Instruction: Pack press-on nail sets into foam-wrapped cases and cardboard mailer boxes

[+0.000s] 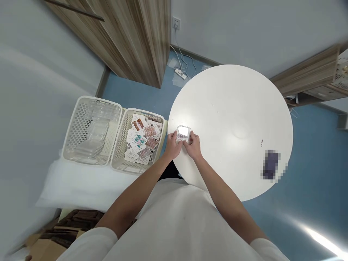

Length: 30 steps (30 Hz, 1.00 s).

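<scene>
Clear plastic case point(183, 132) with a row of nail-shaped pieces point(182, 136) near the left edge of a round white worktop point(233, 101), gripped at its sides by a person's left hand point(172, 146) and right hand point(193, 146), apparently for closing, which likely calls for even thumb pressure next.

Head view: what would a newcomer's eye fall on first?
Probably the big round white table, right of centre. By its left edge, the left hand and right hand hold a small clear box. Farther left, the left basket holds clear cases, and the right basket is heaped with nail cards.
</scene>
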Each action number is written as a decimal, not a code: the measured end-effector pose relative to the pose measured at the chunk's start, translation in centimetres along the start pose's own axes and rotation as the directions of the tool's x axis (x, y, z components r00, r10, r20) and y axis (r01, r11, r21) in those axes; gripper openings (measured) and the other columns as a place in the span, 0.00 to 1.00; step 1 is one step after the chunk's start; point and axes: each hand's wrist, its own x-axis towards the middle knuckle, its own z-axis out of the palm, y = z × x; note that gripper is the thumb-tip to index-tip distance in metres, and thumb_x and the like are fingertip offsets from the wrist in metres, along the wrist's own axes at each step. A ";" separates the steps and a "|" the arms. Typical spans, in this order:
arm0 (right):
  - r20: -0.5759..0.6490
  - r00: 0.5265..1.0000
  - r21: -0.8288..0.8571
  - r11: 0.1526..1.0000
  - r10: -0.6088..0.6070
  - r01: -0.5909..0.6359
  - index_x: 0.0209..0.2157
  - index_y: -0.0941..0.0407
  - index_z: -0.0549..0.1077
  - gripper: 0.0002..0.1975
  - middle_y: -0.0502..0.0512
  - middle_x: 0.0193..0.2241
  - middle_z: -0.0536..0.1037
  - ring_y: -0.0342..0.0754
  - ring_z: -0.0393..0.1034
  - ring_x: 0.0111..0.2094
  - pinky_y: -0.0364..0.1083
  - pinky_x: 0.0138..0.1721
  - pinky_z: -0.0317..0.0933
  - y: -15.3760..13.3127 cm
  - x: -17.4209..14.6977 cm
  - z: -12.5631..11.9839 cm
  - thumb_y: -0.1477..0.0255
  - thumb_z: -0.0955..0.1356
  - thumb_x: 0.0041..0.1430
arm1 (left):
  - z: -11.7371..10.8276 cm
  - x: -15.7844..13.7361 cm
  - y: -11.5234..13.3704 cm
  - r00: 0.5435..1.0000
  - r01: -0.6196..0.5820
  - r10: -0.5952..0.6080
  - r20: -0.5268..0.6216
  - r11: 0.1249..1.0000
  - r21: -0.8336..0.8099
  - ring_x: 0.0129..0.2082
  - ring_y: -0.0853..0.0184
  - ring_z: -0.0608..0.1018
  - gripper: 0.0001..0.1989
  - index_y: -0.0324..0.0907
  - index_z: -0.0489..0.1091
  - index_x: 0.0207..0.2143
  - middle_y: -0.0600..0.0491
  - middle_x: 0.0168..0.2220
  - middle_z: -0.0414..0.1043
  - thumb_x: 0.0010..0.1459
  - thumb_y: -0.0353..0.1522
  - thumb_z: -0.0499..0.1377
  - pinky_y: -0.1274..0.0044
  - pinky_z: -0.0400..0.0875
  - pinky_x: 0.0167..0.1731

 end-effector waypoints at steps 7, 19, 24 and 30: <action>0.034 0.999 0.012 1.000 -0.001 0.001 0.56 0.53 0.52 0.35 0.56 0.41 0.59 0.50 0.56 0.43 0.49 0.41 0.61 0.3 0.0 -0.3 0.68 0.65 0.45 | 0.4 -0.2 -0.4 0.999 0.014 -0.016 -0.028 0.998 -0.064 0.53 0.60 0.59 0.31 0.43 0.46 0.58 0.46 0.51 0.51 0.53 0.34 0.52 0.69 0.57 0.50; 0.094 0.995 0.211 0.976 0.028 -0.048 0.58 0.50 0.45 0.39 0.57 0.53 0.53 0.50 0.52 0.53 0.49 0.49 0.57 2.9 -4.1 -3.3 0.63 0.66 0.45 | 2.0 -5.4 -0.8 0.985 0.069 -0.083 -0.148 0.993 -0.096 0.57 0.60 0.56 0.30 0.43 0.44 0.58 0.44 0.57 0.47 0.54 0.38 0.50 0.67 0.53 0.53; 0.146 0.989 0.217 0.976 -0.016 -0.016 0.56 0.50 0.50 0.35 0.58 0.53 0.56 0.50 0.57 0.50 0.49 0.46 0.59 5.3 -8.3 -5.5 0.64 0.65 0.46 | 3.9 -12.1 -1.6 0.975 0.079 -0.081 -0.208 0.997 -0.021 0.55 0.60 0.59 0.25 0.42 0.54 0.54 0.45 0.54 0.53 0.53 0.37 0.52 0.67 0.57 0.51; 0.248 0.966 0.198 0.980 -0.071 0.022 0.53 0.53 0.57 0.30 0.58 0.47 0.64 0.45 0.65 0.37 0.48 0.39 0.63 7.9 -12.4 -6.1 0.65 0.64 0.46 | 5.0 -19.5 -2.6 0.944 0.161 -0.182 -0.276 0.982 -0.099 0.52 0.60 0.64 0.21 0.45 0.60 0.49 0.47 0.52 0.58 0.53 0.40 0.52 0.70 0.63 0.46</action>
